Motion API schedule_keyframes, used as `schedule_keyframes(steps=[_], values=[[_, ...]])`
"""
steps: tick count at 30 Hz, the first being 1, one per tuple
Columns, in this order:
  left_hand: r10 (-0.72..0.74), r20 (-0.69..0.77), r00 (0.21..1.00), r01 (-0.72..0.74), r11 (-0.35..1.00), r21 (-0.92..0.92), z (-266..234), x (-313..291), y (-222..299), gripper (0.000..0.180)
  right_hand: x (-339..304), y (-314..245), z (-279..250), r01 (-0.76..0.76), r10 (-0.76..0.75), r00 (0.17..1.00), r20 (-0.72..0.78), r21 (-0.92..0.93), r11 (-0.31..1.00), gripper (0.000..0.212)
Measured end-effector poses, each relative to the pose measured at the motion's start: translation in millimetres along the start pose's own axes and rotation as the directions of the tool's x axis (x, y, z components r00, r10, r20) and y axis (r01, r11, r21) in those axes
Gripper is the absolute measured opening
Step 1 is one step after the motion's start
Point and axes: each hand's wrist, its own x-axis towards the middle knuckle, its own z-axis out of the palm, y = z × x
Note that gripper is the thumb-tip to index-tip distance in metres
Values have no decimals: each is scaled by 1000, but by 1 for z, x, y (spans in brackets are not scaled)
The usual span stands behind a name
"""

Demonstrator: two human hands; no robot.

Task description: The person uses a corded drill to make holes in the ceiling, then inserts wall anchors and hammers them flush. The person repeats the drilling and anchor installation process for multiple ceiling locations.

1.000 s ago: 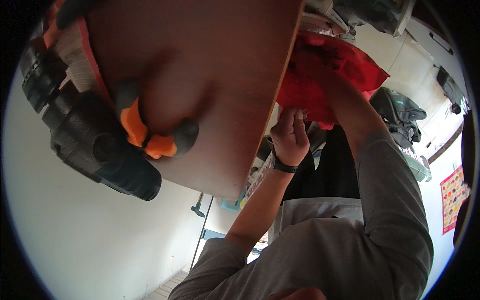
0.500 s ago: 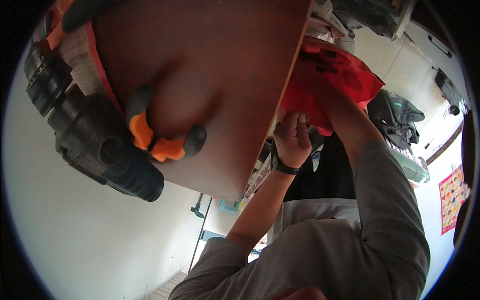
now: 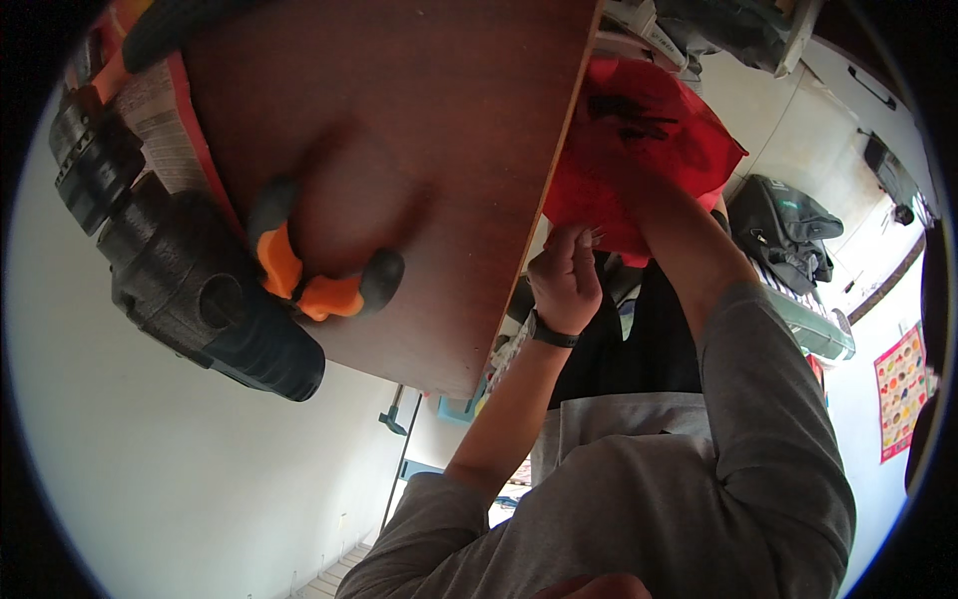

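My left hand [image 3: 566, 280], with a dark band on its wrist, is closed in a pinch beside the table's edge. Small thin pieces [image 3: 597, 236] stick out at its fingertips, perhaps nails or screws; they are too small to name surely. My right forearm [image 3: 684, 230] reaches into a red bag [image 3: 704, 130] just past the left hand. The right hand is lost in the bag's shade, so its fingers do not show. Dark slender things [image 3: 634, 117] lie inside the bag, their kind unclear.
On the brown table [image 3: 429, 130] lie pliers [image 3: 319, 296] with orange and black handles. A black power drill [image 3: 205, 285] lies at its left edge by a red-edged printed sheet [image 3: 180, 120]. A black bag [image 3: 788, 230] rests on a green box [image 3: 818, 324] at the right.
The red bag and both my hands have shifted slightly left and up in the picture. My left hand keeps its pinch, and my right arm stays in the bag.
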Motion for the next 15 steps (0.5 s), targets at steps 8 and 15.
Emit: schedule_keyframes(steps=[8,15], values=[[-51,-15,999,52,998,47,-2,-3,8,14,-33,-6,-37,144,-168,985,44,337,931,56],[-313,14,950,308,925,-223,-8,-9,15,24,-80,14,-130,216,-340,940,17,742,635,46]])
